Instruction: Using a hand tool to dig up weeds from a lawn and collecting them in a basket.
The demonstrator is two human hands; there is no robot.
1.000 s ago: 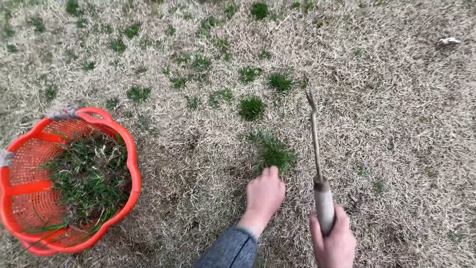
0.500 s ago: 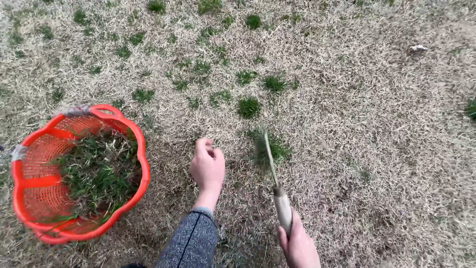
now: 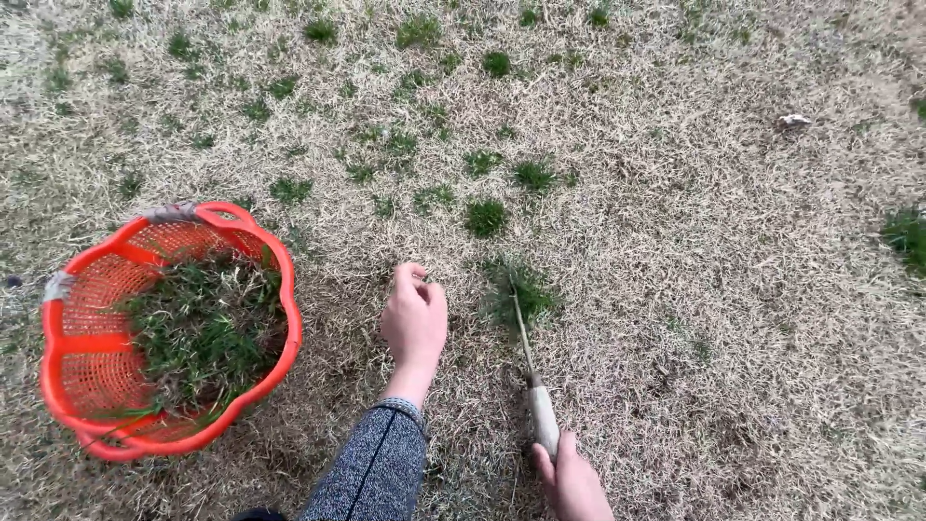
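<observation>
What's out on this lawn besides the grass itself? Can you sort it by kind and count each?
Hands: 2, the left hand curled and the right hand gripping the tool
Weeding tool with a pale handle: 1
Orange basket of pulled green weeds: 1
Small pale scrap, too small to identify: 1
Total: 5

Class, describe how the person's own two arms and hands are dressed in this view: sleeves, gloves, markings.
Both hands are bare, with no gloves. The left hand comes out of a long, heathered grey sleeve with a ribbed cuff and a thin dark line along it. The right hand shows no sleeve before the frame's edge cuts it off.
</observation>
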